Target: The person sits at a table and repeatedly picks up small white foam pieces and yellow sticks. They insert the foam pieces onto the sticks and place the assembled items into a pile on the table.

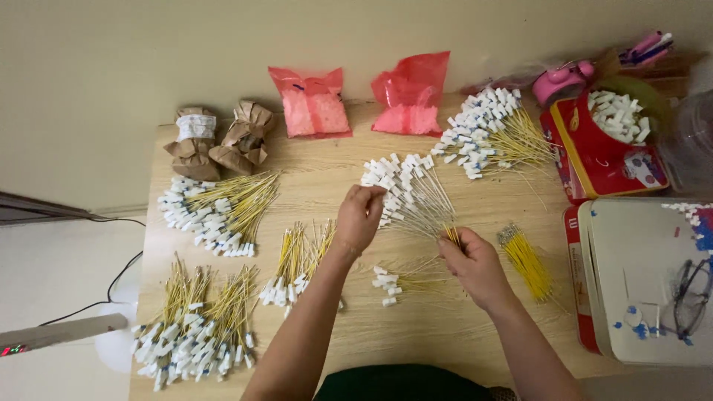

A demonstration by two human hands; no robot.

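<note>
My right hand (475, 263) grips the base of a fanned bundle of thin wires with white tips (405, 186) at the table's middle. My left hand (359, 215) pinches one of the white tips at the fan's left side. Below the hands lies a small bunch of yellow wires with white tips (405, 281). A bundle of bare yellow wires (526, 260) rests just right of my right hand.
Several piles of yellow wires with white tips (215, 212) cover the wooden table (319, 160). At the back stand two brown paper parcels (215, 141) and two red plastic bags (312, 104). At right are a red tin of white caps (605, 141) and a white lid (646, 275) with glasses.
</note>
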